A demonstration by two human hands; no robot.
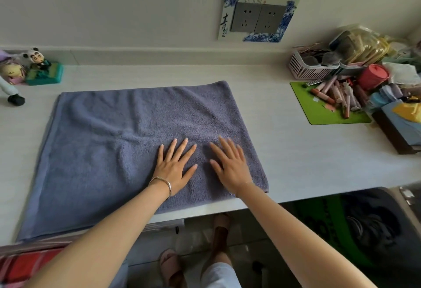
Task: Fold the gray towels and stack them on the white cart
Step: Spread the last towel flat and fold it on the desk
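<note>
We wear a slim silver bangle (163,184) at the wrist of our left hand (175,167) and a hair-thin chain bracelet (247,183) at that of our right hand (230,164) — forearms bare. Lower down we see dusty-pink slide sandals (170,267) on both feet and a pale, whitish garment leg (218,274) — its length we cannot tell.

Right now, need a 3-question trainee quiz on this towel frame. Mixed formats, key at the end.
1. True or false: the left hand and right hand lie flat, fingers straight, on the gray towel.
2. What stands by the wall, left of the towel? A kettle; B panda figurine; C lamp.
3. Fill in: the green mat lies to the towel's ____.
Key: 1 true; 2 B; 3 right.
</note>
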